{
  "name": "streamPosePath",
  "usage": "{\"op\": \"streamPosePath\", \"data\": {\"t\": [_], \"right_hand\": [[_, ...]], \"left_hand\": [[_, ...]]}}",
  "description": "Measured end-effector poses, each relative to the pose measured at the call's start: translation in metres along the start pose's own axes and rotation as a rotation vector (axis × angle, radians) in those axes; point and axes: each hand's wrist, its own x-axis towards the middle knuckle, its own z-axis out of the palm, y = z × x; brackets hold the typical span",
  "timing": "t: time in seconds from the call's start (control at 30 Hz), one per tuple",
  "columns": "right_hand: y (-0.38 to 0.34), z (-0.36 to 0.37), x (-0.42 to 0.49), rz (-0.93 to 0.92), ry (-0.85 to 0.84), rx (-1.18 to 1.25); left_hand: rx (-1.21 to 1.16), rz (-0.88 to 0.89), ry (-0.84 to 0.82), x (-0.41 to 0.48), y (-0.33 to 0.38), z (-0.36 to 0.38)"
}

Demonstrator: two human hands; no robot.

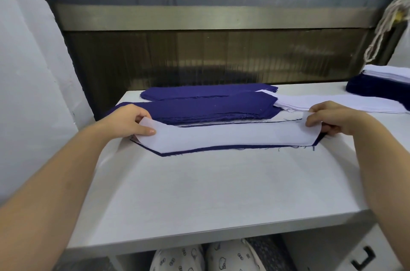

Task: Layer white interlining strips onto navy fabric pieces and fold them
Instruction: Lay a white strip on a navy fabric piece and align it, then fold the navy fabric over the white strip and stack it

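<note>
A long white interlining strip [233,136] lies on a navy fabric piece [213,148] in the middle of the white table [210,186]; only the navy piece's edges show around it. My left hand [131,121] pinches the strip's left end, lifted slightly off the navy piece. My right hand [332,116] pinches its right end. Behind them lies a stack of navy pieces [210,107], with a second navy stack [206,91] further back. A pile of white strips [337,103] lies at the right.
At the far right a stack of navy and white pieces [381,83] sits on the table. A dark panel with a metal band [210,16] rises behind the table. White cord [386,24] hangs at the upper right. My knees [206,257] show below the table edge.
</note>
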Motion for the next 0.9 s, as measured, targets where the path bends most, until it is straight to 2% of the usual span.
{"op": "streamPosePath", "data": {"t": [0.63, 0.9], "right_hand": [[0.0012, 0.0005, -0.0003, 0.047, 0.030, -0.001], [0.0025, 0.0016, 0.0056, 0.037, 0.122, -0.085]], "left_hand": [[0.041, 0.023, -0.027, -0.0001, 0.0013, 0.0016], [0.094, 0.052, 0.049, 0.0004, 0.0042, 0.0022]]}}
